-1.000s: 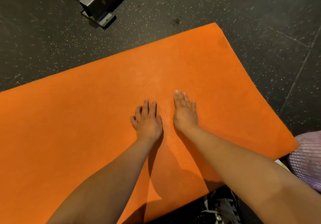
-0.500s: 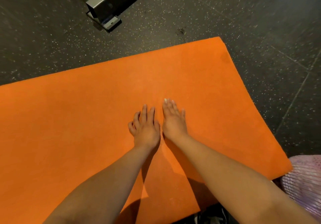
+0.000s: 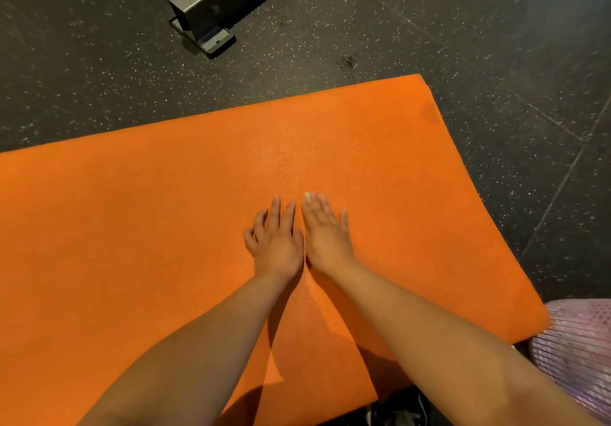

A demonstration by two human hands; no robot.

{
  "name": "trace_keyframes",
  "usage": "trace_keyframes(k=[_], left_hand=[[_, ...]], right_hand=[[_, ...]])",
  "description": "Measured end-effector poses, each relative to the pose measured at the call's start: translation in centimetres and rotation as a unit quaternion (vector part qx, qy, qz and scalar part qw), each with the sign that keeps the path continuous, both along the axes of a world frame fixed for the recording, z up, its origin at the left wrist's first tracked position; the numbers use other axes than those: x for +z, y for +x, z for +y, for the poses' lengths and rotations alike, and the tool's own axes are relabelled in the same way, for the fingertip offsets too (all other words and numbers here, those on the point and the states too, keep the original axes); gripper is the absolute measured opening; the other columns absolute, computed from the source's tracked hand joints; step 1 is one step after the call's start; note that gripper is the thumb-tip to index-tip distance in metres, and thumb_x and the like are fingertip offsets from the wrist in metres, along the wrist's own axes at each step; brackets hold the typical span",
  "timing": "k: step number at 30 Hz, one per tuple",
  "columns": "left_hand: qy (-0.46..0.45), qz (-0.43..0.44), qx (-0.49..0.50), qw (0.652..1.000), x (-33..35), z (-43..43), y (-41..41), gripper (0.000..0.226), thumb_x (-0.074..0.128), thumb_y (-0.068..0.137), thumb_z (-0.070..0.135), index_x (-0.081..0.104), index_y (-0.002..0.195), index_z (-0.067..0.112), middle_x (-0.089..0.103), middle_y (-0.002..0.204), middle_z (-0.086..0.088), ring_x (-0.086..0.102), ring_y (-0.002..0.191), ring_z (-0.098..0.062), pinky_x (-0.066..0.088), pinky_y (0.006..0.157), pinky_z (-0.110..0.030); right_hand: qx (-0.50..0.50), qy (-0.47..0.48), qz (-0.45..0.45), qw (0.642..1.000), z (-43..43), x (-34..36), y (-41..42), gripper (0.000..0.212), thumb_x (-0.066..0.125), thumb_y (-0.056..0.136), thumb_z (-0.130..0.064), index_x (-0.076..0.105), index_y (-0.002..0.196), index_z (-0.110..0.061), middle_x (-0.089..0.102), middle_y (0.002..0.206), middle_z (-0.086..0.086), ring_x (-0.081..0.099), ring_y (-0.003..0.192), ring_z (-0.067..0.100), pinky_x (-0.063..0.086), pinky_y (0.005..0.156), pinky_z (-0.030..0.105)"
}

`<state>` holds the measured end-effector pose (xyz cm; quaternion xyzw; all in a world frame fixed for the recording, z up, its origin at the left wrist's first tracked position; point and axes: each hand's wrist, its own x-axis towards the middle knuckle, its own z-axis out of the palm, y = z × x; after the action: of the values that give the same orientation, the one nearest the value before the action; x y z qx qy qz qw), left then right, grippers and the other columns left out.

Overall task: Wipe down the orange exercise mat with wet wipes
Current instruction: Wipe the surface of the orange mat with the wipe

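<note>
The orange exercise mat (image 3: 132,227) lies flat on the dark floor and fills most of the view. Both my hands press palm-down near its middle. My left hand (image 3: 276,239) has its fingers straight and slightly spread. My right hand (image 3: 325,232) lies flat right beside it, the two hands touching along their inner edges. A tiny pale bit shows at my right hand's fingertips (image 3: 307,197); whether a wet wipe lies under the palm is hidden.
Dark speckled rubber floor (image 3: 496,62) surrounds the mat. A grey metal machine foot (image 3: 211,19) stands beyond the mat's far edge. A purple ribbed cloth (image 3: 578,349) sits at the mat's right near corner. A dark shoe (image 3: 396,412) shows at the bottom.
My right hand has slid left until it touches my left hand; a second ago a gap lay between them. The view has tilted, so the mat sits lower in frame.
</note>
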<state>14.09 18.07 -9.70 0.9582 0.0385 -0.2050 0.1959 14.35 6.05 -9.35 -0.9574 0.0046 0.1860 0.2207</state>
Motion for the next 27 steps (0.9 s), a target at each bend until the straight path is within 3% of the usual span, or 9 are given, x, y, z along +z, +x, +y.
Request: trace_keyframes(k=[2, 4, 8, 10, 16, 18, 20, 23, 27], left_hand=[[-0.004, 0.000, 0.002, 1.000, -0.1, 0.1, 0.1, 0.053, 0.025, 0.106, 0.046, 0.009, 0.157, 0.045, -0.007, 0.167, 0.015, 0.000, 0.151, -0.020, 0.006, 0.117, -0.051], [0.001, 0.009, -0.013, 1.000, -0.2, 0.5, 0.3, 0.056, 0.024, 0.105, 0.049, 0.006, 0.158, 0.044, -0.010, 0.167, 0.015, -0.001, 0.150, -0.020, 0.006, 0.117, -0.051], [0.008, 0.021, -0.025, 0.999, -0.1, 0.8, 0.6, 0.057, 0.023, 0.105, 0.051, 0.004, 0.158, 0.043, -0.010, 0.167, 0.015, -0.002, 0.149, -0.021, 0.006, 0.116, -0.050], [0.008, 0.022, -0.024, 0.999, -0.1, 0.6, 0.6, 0.057, 0.024, 0.105, 0.050, 0.004, 0.158, 0.043, -0.011, 0.167, 0.014, -0.003, 0.148, -0.021, 0.005, 0.116, -0.051], [-0.011, 0.013, -0.016, 1.000, 0.0, 0.6, 0.6, 0.057, 0.027, 0.105, 0.049, 0.006, 0.157, 0.045, -0.009, 0.167, 0.015, -0.002, 0.148, -0.020, 0.005, 0.118, -0.051], [-0.014, 0.008, -0.014, 1.000, 0.1, 0.8, 0.5, 0.058, 0.030, 0.104, 0.050, 0.008, 0.157, 0.045, -0.007, 0.167, 0.016, -0.002, 0.147, -0.019, 0.005, 0.117, -0.050], [-0.013, 0.006, -0.018, 1.000, 0.1, 0.9, 0.6, 0.059, 0.032, 0.103, 0.050, 0.010, 0.157, 0.044, -0.006, 0.167, 0.015, -0.001, 0.148, -0.019, 0.005, 0.116, -0.050], [-0.011, 0.002, -0.005, 1.000, 0.3, 0.6, 1.0, 0.060, 0.039, 0.101, 0.048, 0.017, 0.156, 0.043, 0.003, 0.166, 0.013, 0.005, 0.146, -0.021, 0.009, 0.114, -0.048], [0.011, -0.035, 0.002, 0.999, 0.3, 0.9, 2.5, 0.058, 0.044, 0.099, 0.044, 0.026, 0.155, 0.041, 0.020, 0.162, 0.007, 0.017, 0.141, -0.024, 0.016, 0.111, -0.045]], right_hand=[[0.058, 0.003, -0.011, 0.998, -0.2, -0.4, 0.1, 0.064, 0.034, 0.107, -0.022, 0.002, 0.163, -0.029, -0.006, 0.169, -0.010, -0.015, 0.154, 0.010, -0.010, 0.124, 0.050], [0.055, -0.030, -0.029, 0.998, -1.6, -0.8, 0.7, 0.069, 0.036, 0.105, -0.017, 0.000, 0.163, -0.030, -0.005, 0.170, -0.010, -0.017, 0.153, 0.011, -0.013, 0.124, 0.048], [-0.141, -0.069, -0.014, 0.987, -3.8, -0.6, 2.6, 0.064, 0.028, 0.108, -0.018, -0.006, 0.162, -0.025, -0.012, 0.169, -0.007, -0.020, 0.153, 0.014, -0.012, 0.123, 0.049], [-0.170, -0.062, 0.005, 0.983, -3.3, -0.5, 2.9, 0.067, 0.029, 0.108, -0.018, -0.010, 0.161, -0.021, -0.019, 0.168, -0.004, -0.021, 0.153, 0.016, -0.012, 0.123, 0.052], [0.068, -0.014, 0.000, 0.998, -0.3, -0.4, 1.3, 0.069, 0.037, 0.107, -0.023, -0.006, 0.162, -0.026, -0.014, 0.169, -0.006, -0.018, 0.154, 0.014, -0.011, 0.122, 0.058], [0.047, -0.028, -0.015, 0.998, -1.3, -0.6, 1.8, 0.072, 0.039, 0.105, -0.015, -0.002, 0.162, -0.028, -0.009, 0.169, -0.007, -0.016, 0.154, 0.014, -0.010, 0.123, 0.055], [-0.044, -0.055, -0.023, 0.997, -2.7, -0.6, 2.3, 0.079, 0.040, 0.100, -0.005, -0.004, 0.162, -0.028, -0.009, 0.169, -0.007, -0.016, 0.154, 0.014, -0.013, 0.123, 0.053], [-0.128, -0.080, -0.009, 0.989, -3.6, -0.7, 2.9, 0.076, 0.037, 0.101, -0.008, -0.005, 0.162, -0.025, -0.015, 0.169, -0.006, -0.017, 0.154, 0.015, -0.011, 0.122, 0.053], [-0.064, -0.028, -0.008, 0.998, -0.8, -0.6, 2.9, 0.072, 0.036, 0.104, -0.013, -0.006, 0.162, -0.022, -0.015, 0.168, -0.006, -0.017, 0.154, 0.014, -0.010, 0.123, 0.055]])
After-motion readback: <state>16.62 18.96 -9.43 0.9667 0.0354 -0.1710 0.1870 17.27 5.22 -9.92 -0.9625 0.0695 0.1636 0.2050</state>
